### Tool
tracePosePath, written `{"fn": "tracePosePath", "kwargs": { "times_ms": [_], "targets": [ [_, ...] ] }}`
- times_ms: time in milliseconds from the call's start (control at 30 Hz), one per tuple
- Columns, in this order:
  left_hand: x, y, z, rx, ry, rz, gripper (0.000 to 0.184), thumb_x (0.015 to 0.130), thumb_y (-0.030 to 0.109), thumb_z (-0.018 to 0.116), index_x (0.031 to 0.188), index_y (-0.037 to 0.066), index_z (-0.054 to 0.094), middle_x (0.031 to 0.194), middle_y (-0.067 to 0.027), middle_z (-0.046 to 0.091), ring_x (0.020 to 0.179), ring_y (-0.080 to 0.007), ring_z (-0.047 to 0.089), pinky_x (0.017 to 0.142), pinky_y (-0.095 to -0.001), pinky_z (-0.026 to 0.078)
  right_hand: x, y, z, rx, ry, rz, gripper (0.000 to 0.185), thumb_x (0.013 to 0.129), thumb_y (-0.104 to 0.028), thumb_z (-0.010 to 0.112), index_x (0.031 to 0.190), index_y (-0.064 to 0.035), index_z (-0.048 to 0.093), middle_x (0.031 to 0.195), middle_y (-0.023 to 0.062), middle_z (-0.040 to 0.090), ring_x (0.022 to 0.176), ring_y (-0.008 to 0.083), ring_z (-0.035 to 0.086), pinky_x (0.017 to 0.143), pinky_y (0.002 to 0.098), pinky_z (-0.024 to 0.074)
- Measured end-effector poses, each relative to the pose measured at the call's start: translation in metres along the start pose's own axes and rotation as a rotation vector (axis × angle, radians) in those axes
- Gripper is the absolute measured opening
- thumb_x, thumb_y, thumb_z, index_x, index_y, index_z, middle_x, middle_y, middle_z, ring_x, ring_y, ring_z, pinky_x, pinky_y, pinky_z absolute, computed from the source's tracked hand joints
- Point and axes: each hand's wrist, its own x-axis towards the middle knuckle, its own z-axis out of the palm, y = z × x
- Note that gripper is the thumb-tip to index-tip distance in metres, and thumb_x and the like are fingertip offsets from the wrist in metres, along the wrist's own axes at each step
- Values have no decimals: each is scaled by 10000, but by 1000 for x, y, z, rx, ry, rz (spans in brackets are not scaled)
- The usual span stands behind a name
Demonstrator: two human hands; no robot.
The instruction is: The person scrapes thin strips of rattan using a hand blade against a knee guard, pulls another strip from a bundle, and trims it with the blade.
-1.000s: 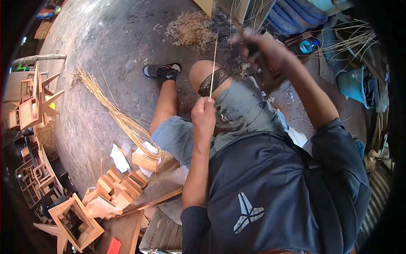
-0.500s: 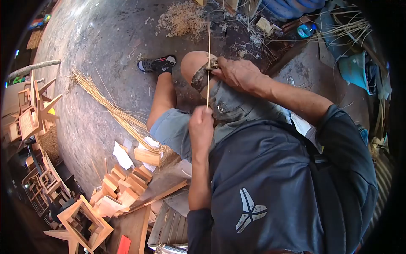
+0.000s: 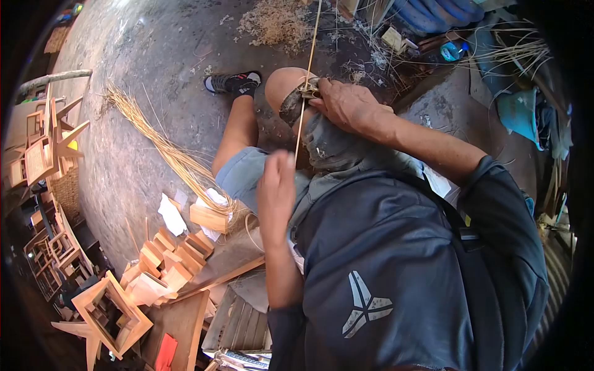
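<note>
A long thin cane strip point(image 3: 311, 52) runs across a worn dark pad point(image 3: 291, 106) tied around my right knee. My right hand point(image 3: 352, 106) is closed at that pad, pressing down where the strip passes. Its fingers pinch a small object, mostly hidden, whose kind I cannot make out. My left hand point(image 3: 276, 191) is beside the near end of the strip, over my thigh. Its fingers are stretched out and slightly blurred, apparently off the strip.
A bundle of cane strips point(image 3: 158, 145) lies on the floor at left. Stacked wood blocks point(image 3: 167, 256) and a wooden frame point(image 3: 111, 315) stand lower left. Shavings point(image 3: 275, 25) are heaped beyond my foot. A blue bucket point(image 3: 521, 114) and loose strips point(image 3: 507, 49) are at right.
My left hand has let go of the strip and moved slightly left, its fingers straightening. The strip now slants more. My right hand stays at the knee pad.
</note>
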Motion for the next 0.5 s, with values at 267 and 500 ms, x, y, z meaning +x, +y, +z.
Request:
{"fn": "tracePosePath", "kwargs": {
  "times_ms": [267,500],
  "targets": [
    [68,18,50,50,60,175,370,926,258,518,692,-28,520,640,-225,556,648,-430,583,612,-488,430,-4,-2,1,132,20,105,305,935,-334,534,877,-37,495,710,141,588,648,299,638,535,378,509],
    [47,-1,46,-173,11,38,298,917,187,504,717,-29,547,595,-188,524,542,-317,519,573,-406,422,-4,17,20,156,62,-39,325,949,-343,515,947,-20,480,734,145,607,660,303,644,556,374,515]
  ]
}}
